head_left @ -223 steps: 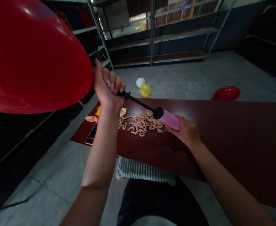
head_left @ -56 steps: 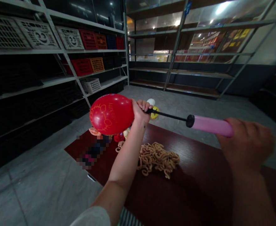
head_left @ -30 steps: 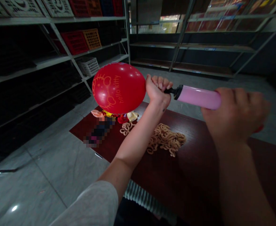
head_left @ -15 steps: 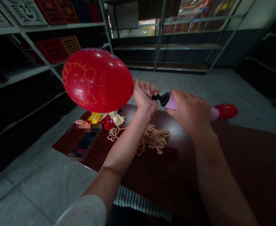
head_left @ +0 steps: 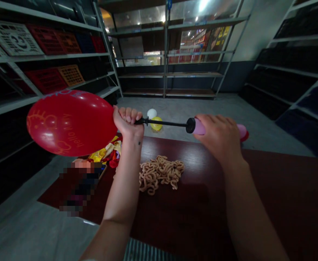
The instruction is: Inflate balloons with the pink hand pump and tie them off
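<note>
My left hand (head_left: pixel 128 122) is closed around the neck of a large inflated red balloon (head_left: pixel 74 127) with "hello kitty" printing, and around the black end of a hand balloon pump (head_left: pixel 199 127). The pump's long black rod shows bare between my two hands. My right hand (head_left: pixel 219 139) wraps round the pump's pink barrel, held level above the table. Below my hands lies a heap of tan, curly, cord-like pieces (head_left: pixel 161 170). Uninflated balloons (head_left: pixel 106 152) in yellow, red and cream are piled under the red balloon, partly hidden by my left wrist.
The dark brown table (head_left: pixel 197 210) spans the front. A blurred-out dark object (head_left: pixel 84 188) lies at its left. Beyond are a white balloon (head_left: pixel 151 113) and a yellow balloon (head_left: pixel 156 124) on the floor. Shelves with crates (head_left: pixel 66 41) stand left; a rack (head_left: pixel 164 76) stands behind.
My left hand and the red balloon have moved left, away from my right hand. The pump's rod is now drawn far out of the barrel. The view has tilted up.
</note>
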### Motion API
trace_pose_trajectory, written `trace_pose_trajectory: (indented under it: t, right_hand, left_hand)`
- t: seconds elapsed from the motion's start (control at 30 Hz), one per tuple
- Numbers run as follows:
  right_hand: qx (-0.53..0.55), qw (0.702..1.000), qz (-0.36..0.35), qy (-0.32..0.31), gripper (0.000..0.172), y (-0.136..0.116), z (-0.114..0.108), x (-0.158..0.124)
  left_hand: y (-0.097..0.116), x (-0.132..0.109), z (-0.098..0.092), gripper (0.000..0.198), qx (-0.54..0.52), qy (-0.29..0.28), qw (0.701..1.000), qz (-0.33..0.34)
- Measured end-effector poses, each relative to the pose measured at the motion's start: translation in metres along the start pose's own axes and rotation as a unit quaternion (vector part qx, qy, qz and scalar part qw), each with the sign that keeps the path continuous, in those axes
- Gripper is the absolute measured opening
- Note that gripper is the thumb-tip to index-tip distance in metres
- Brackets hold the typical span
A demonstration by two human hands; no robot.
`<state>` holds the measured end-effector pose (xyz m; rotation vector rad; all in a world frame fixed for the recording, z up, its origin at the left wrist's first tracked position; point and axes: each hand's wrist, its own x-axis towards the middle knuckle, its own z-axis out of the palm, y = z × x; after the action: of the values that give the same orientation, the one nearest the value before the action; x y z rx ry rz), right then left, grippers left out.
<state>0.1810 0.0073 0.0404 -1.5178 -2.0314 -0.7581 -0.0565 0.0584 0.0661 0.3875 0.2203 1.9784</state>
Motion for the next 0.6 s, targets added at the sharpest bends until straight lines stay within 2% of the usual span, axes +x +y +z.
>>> trace_pose_trajectory:
  t: [0.27,0.47,0.6]
  right_hand:
    - [-0.055,0.998,0.01,0.01,0.023,-0.003,-0.013,-0.004]
    - [-0.079,0.997,-0.002,-0.01,0.018,-0.01,-0.023,-0.002]
    - [-0.081,0.996,-0.02,-0.026,0.015,-0.025,-0.025,0.0]
  left_hand:
    - [-0.001,-0.011,0.009,0.054,-0.001,0.017,1.0,-0.002]
    - [-0.014,-0.015,0.009,0.053,-0.016,0.007,1.0,-0.015]
    - [-0.027,-0.028,0.014,0.053,-0.008,0.005,1.0,-0.023]
